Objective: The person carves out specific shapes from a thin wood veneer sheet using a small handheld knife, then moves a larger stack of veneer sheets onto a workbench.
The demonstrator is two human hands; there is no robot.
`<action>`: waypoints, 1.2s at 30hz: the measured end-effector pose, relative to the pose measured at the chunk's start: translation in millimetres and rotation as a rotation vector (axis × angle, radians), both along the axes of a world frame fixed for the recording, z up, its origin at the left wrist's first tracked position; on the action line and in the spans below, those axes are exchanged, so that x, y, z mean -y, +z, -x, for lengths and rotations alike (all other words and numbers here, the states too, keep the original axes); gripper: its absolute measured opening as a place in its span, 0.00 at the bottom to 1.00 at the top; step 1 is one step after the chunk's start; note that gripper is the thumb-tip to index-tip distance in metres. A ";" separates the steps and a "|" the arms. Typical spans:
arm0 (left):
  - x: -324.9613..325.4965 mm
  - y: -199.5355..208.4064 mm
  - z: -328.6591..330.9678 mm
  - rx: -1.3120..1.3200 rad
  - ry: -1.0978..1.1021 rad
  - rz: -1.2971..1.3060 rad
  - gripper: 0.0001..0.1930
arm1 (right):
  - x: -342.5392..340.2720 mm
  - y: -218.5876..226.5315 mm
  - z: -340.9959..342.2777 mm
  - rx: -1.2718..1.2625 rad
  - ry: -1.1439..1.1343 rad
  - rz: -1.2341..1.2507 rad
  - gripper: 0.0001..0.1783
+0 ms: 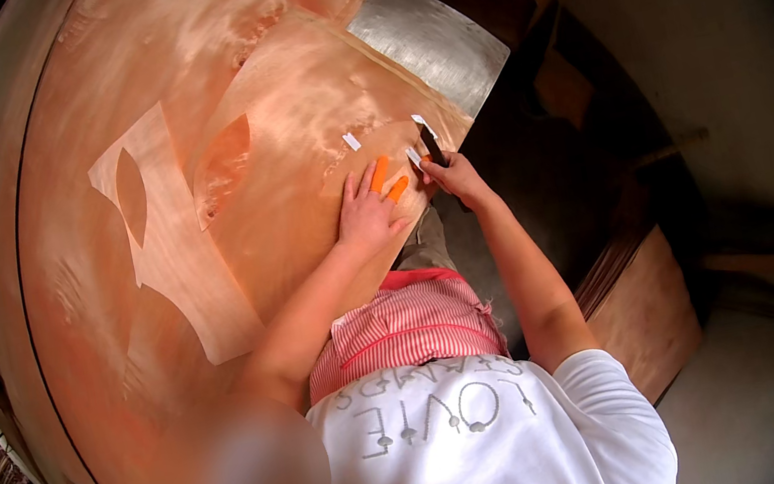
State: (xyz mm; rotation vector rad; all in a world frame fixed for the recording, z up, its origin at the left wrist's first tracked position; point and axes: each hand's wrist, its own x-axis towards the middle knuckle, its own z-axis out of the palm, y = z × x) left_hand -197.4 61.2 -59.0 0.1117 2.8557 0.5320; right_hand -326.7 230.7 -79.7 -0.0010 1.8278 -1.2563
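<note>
My left hand (pixel 368 212) lies flat on a thin reddish wood veneer sheet (pixel 292 156), fingers spread, two fingertips capped in orange. My right hand (pixel 456 175) is closed around a dark-handled knife (pixel 430 142) at the sheet's near edge, its tip pointing away from me. Small white tape pieces (pixel 351 141) sit on the veneer just beyond my fingers. The veneer has eye-shaped holes (pixel 222 162) cut through it.
A paler veneer strip (pixel 170 246) with a leaf-shaped hole lies to the left on a large stack of sheets. A grey metal table corner (pixel 431 37) shows at the top. More veneer pieces (pixel 650 302) are piled on the floor at right.
</note>
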 end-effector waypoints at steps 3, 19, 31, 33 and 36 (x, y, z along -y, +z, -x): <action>-5.6 -8.8 -9.6 -0.149 0.063 -0.027 0.30 | 10.8 10.5 -8.4 -0.021 -0.085 0.112 0.08; -13.3 -14.8 4.4 -0.205 0.038 -0.102 0.34 | 6.7 13.1 -6.3 0.069 -0.176 0.120 0.09; -26.6 -7.5 18.8 -0.136 0.096 -0.080 0.38 | 15.3 4.3 -3.5 -0.067 -0.063 -0.063 0.08; -32.7 -1.8 22.3 -0.065 0.069 0.047 0.38 | 10.7 13.2 -5.0 -0.006 -0.028 -0.050 0.08; -40.9 5.8 25.4 0.015 0.019 0.233 0.39 | 0.0 10.0 -12.1 -0.255 0.158 -0.268 0.09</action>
